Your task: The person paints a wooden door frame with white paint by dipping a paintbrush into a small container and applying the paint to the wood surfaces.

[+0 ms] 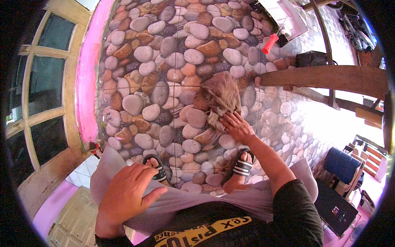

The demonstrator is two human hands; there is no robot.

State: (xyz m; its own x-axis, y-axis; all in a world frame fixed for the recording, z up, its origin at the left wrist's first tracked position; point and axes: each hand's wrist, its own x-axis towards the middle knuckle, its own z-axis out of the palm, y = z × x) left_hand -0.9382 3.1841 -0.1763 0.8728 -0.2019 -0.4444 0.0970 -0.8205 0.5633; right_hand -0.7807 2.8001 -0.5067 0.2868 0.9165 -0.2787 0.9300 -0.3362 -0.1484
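Note:
My right hand (236,126) presses flat on a crumpled brownish cloth (222,94) that lies on a floor of pebble-pattern tiles (164,61). Its fingers are spread over the cloth's near edge. My left hand (125,190) rests on my left knee, fingers loosely apart, holding nothing. Both of my feet, in black sandals with white stripes (242,166), stand on the tiles just below the cloth.
A pink wall edge (88,70) and a wooden window frame (45,82) run along the left. A red-handled tool (269,43) lies at the far end by a white object. Wooden beams (325,78), a black bag and a blue chair (341,164) stand on the right.

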